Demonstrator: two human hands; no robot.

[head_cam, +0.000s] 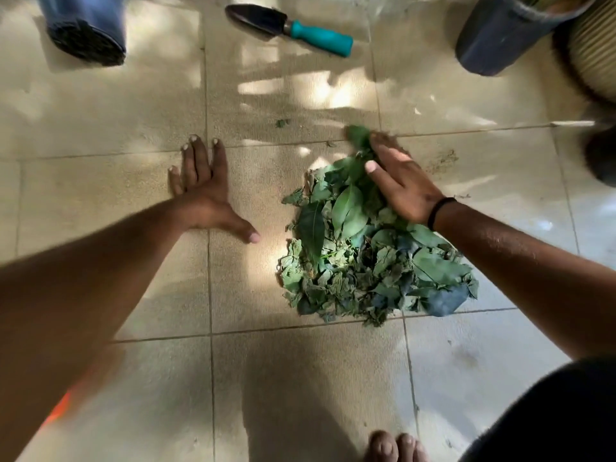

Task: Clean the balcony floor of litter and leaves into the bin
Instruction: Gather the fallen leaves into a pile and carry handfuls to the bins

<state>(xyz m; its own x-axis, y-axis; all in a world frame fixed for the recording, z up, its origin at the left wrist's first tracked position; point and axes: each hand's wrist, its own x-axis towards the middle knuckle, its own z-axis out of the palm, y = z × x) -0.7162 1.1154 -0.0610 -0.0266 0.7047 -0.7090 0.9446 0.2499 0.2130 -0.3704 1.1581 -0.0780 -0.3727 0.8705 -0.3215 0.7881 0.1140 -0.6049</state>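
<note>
Fingers (383,155) of right hand (403,185) flat on loose green leaf heap (360,258) on beige tiled floor (133,111), left hand (203,191) splayed bare beside; likely light, crumbly, best scooped from both sides

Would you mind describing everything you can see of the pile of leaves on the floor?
The pile of leaves is a loose heap of green leaves, some broad and whole, many crumpled or torn into bits. It lies on the beige tiled floor, mostly within one tile, its near edge on a grout line. The right hand rests flat on its far end, fingers over the leaves. The left hand lies on the floor beside it, not touching. A few scraps lie just beyond it.
</note>
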